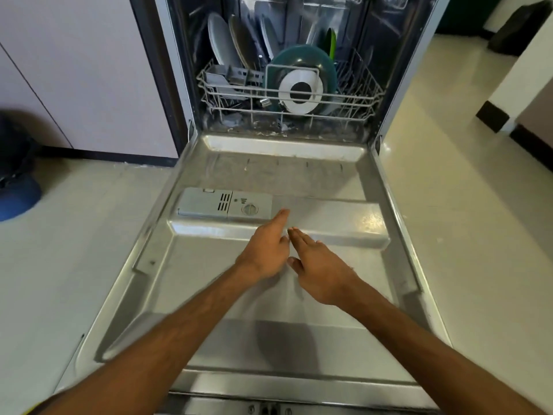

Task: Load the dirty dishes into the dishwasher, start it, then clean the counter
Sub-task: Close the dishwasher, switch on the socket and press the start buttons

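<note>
Landmark: the dishwasher door [209, 280] lies folded down flat in front of you, its steel inner face up.
Dirty dishes: past the door's hinge edge, inside the tub, the lower rack [239, 91] holds pale plates [221, 40] on edge at the left and a teal pan [302, 76] at the middle, its base facing you.
Left hand [266, 253]: over the middle of the door, fingers straight, holding nothing.
Right hand [320, 274]: just beside your left one, over the same part of the door, flat and palm down, holding nothing. I cannot tell whether either one touches the steel.
Detergent dispenser [224, 203]: set in the door left of your fingertips, and its lid looks closed.
Step in hand: loading seems finished, with the rack sitting fully inside. You appear to be between loading and starting.
Next move: probably detergent, if none is in. Then grip the door's near edge and swing it up until it latches.
Surface to clean: not in view.
</note>
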Available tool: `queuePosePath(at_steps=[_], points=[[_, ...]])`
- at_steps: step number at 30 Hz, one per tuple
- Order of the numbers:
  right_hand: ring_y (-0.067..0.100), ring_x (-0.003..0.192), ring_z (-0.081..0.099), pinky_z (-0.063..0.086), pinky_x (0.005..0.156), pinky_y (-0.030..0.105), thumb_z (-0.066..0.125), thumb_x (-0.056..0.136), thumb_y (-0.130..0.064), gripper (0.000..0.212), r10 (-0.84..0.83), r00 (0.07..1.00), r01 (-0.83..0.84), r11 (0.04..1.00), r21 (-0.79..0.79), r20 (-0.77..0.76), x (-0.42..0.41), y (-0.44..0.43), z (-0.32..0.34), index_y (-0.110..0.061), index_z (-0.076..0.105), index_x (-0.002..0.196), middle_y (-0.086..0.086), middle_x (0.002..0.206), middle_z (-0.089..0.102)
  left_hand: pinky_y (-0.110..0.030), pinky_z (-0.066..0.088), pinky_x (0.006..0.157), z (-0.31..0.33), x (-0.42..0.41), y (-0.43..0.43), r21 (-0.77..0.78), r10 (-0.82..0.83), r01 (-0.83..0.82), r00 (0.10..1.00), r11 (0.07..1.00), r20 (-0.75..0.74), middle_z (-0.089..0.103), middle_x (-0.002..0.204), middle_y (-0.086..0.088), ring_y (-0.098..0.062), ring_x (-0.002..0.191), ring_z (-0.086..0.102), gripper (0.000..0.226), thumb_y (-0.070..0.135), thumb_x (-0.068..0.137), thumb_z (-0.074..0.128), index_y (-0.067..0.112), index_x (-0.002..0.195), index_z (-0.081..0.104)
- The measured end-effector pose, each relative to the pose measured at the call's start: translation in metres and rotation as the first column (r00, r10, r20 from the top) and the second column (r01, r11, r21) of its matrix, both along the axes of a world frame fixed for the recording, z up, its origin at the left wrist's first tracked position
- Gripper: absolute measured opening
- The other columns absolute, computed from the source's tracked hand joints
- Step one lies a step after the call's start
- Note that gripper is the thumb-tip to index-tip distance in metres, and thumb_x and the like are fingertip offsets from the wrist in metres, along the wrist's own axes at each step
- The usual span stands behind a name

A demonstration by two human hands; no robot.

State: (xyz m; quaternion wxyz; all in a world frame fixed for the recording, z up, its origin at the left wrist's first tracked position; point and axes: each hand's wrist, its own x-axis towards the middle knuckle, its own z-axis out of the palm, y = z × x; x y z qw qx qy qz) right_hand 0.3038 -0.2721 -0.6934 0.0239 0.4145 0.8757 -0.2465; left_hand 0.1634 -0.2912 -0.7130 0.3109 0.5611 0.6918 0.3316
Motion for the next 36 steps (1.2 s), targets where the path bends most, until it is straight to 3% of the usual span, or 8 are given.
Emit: queuePosePath(at_steps=[4, 9, 13, 17, 21, 26, 31, 36], points=[[0.023, 0.133, 0.049, 0.036, 0.109, 0.027, 0.041, 0.106, -0.023, 0.051, -0.077, 0.981, 0.049, 0.987, -0.154, -0.179, 0.000, -0.016, 0.004, -0.014, 0.029, 0.155, 0.006, 0.152, 0.046, -0.029, 0.031, 0.115, 0.024, 0.012, -0.011, -0.102, 0.115, -0.092, 0.960, 0.991, 0.255, 0.039, 0.155, -0.005, -0.020, 0.142, 0.038, 0.053, 0.005, 0.101, 0.047, 0.015, 0.151, 0.037], [0.019, 0.101, 0.063, 0.046, 0.076, 0.017, 0.044, 0.103, -0.010, 0.033, -0.378, 0.891, 0.228, 0.852, -0.471, -0.252, 0.000, -0.066, 0.038, -0.007, 0.055, 0.133, 0.009, 0.124, 0.066, -0.029, 0.039, 0.108, 0.062, 0.041, -0.057, -0.263, 0.388, -0.296, 0.803, 0.918, 0.451, 0.057, 0.138, -0.001, -0.015, 0.127, 0.051, 0.037, 0.012, 0.099, 0.053, 0.014, 0.136, 0.057], [0.026, 0.103, 0.067, 0.052, 0.098, 0.039, 0.042, 0.099, -0.008, 0.027, -0.754, 0.647, 0.343, 0.417, -0.841, -0.110, 0.002, -0.117, 0.061, -0.006, 0.069, 0.103, 0.013, 0.107, 0.073, -0.023, 0.050, 0.078, 0.082, 0.064, -0.105, -0.482, 0.682, -0.483, 0.486, 0.731, 0.547, 0.066, 0.103, 0.002, -0.011, 0.092, 0.061, 0.019, 0.010, 0.097, 0.054, 0.014, 0.110, 0.067], [0.023, 0.077, 0.061, 0.049, 0.083, 0.037, 0.041, 0.105, -0.019, 0.028, -0.952, 0.202, 0.281, -0.170, -0.945, 0.231, 0.010, -0.168, 0.072, -0.007, 0.060, 0.088, 0.014, 0.081, 0.067, -0.025, 0.039, 0.051, 0.088, 0.081, -0.152, -0.732, 0.868, -0.553, -0.030, 0.398, 0.495, 0.053, 0.070, -0.004, -0.016, 0.057, 0.048, 0.023, 0.014, 0.097, 0.051, 0.013, 0.074, 0.055], [0.029, 0.100, 0.062, 0.047, 0.103, 0.039, 0.036, 0.107, -0.038, 0.044, -0.903, 0.023, 0.338, -0.396, -0.853, 0.429, 0.019, -0.200, 0.057, -0.005, 0.049, 0.134, 0.017, 0.122, 0.061, -0.041, 0.047, 0.095, 0.068, 0.092, -0.192, -0.856, 0.914, -0.504, -0.284, 0.114, 0.288, 0.062, 0.129, -0.017, -0.032, 0.113, 0.063, 0.055, 0.046, 0.105, 0.032, 0.003, 0.131, 0.055], [0.032, 0.137, 0.044, 0.035, 0.116, 0.039, 0.031, 0.100, -0.062, 0.072, -0.877, -0.110, 0.324, -0.477, -0.817, 0.468, 0.037, -0.183, 0.032, -0.018, 0.024, 0.157, 0.015, 0.160, 0.027, -0.045, 0.016, 0.123, 0.035, 0.072, -0.201, -0.911, 0.819, -0.337, -0.435, 0.238, 0.375, 0.006, 0.166, -0.008, -0.028, 0.152, 0.010, 0.087, 0.077, 0.092, 0.016, 0.022, 0.159, 0.008], [0.030, 0.146, 0.032, 0.026, 0.120, 0.046, 0.028, 0.096, -0.071, 0.080, -0.859, -0.239, 0.212, -0.501, -0.839, 0.452, 0.047, -0.170, 0.007, -0.020, 0.024, 0.157, 0.009, 0.162, 0.025, -0.063, 0.014, 0.118, 0.010, 0.049, -0.199, -0.842, 0.701, -0.310, -0.467, 0.441, 0.539, 0.010, 0.164, -0.014, -0.042, 0.149, 0.015, 0.097, 0.083, 0.087, 0.005, 0.018, 0.159, 0.008], [0.036, 0.138, 0.042, 0.033, 0.116, 0.052, 0.032, 0.086, -0.082, 0.089, -0.832, -0.408, 0.080, -0.442, -0.893, 0.375, 0.025, -0.179, -0.004, -0.025, 0.029, 0.155, 0.009, 0.154, 0.041, -0.066, 0.019, 0.113, 0.001, 0.051, -0.200, -0.813, 0.678, -0.336, -0.449, 0.476, 0.582, 0.019, 0.163, -0.014, -0.046, 0.145, 0.021, 0.096, 0.084, 0.086, 0.007, 0.022, 0.158, 0.016]])
